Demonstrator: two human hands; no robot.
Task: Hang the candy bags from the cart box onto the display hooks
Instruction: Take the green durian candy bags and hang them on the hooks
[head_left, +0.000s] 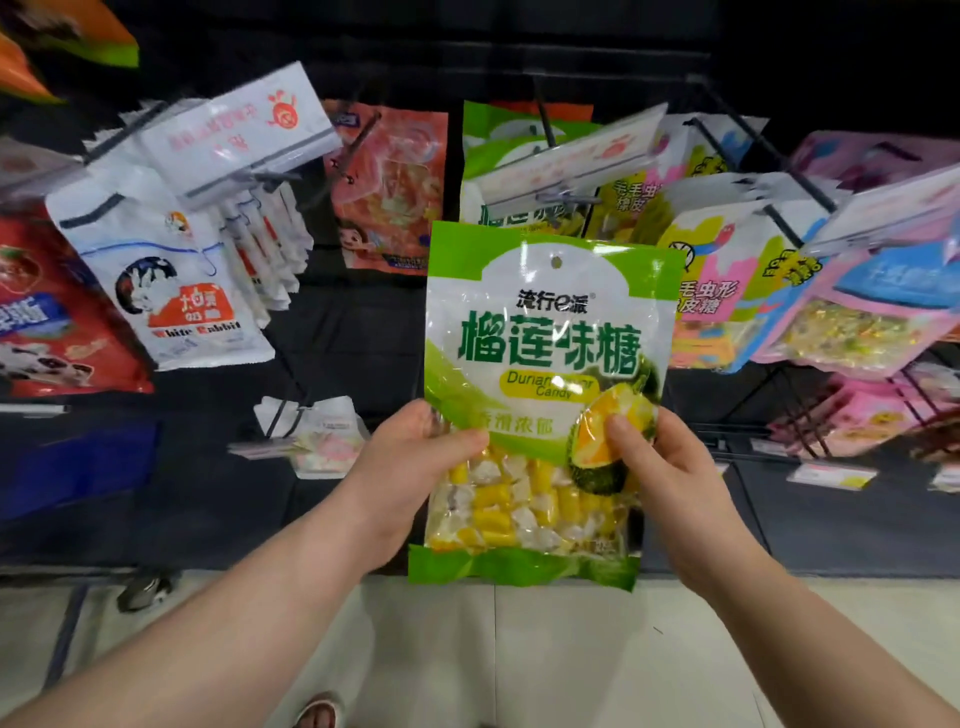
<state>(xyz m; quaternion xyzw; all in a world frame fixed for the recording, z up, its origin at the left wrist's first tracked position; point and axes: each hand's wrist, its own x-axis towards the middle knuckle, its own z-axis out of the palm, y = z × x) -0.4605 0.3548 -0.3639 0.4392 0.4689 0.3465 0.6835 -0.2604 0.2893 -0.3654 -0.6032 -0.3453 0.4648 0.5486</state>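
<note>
We hold the green-and-white plastic durian candy bag (545, 384) upright: left hand (410, 478) and right hand (670, 483) pinch its sides, thumbs in front, below the wire display hook (545, 117).

Bare left forearm (218, 618), bare right forearm (810, 639), one pale slipper (319, 713) showing.
</note>
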